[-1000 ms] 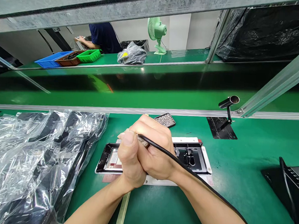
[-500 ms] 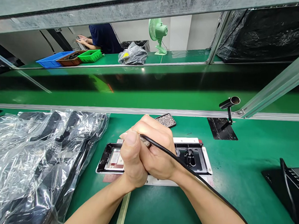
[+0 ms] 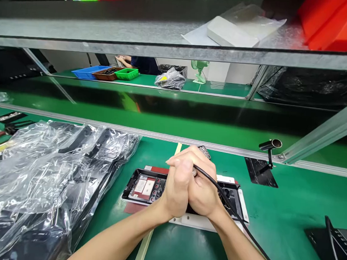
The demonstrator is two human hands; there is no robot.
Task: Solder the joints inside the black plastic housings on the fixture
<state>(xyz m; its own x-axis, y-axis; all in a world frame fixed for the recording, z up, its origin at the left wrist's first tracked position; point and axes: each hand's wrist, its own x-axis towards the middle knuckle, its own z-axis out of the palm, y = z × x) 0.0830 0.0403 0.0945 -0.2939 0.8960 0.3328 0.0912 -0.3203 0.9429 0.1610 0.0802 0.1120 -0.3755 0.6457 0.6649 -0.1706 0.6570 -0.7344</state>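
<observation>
A corded tool with a small grey end [image 3: 194, 172] and a thin black cable [image 3: 211, 180] is gripped in the closed right hand [image 3: 205, 189], against which the left hand [image 3: 177, 187] is pressed, its own hold hidden, over a long black rectangular plastic housing [image 3: 158, 190] on the green counter [image 3: 183, 250]. Because the tool's lower end is masked by both hands, the housing could be scratched if a sideways slip goes unnoticed. The grip could also be skewed if the cable, draped along the right forearm, is tugged.
</observation>
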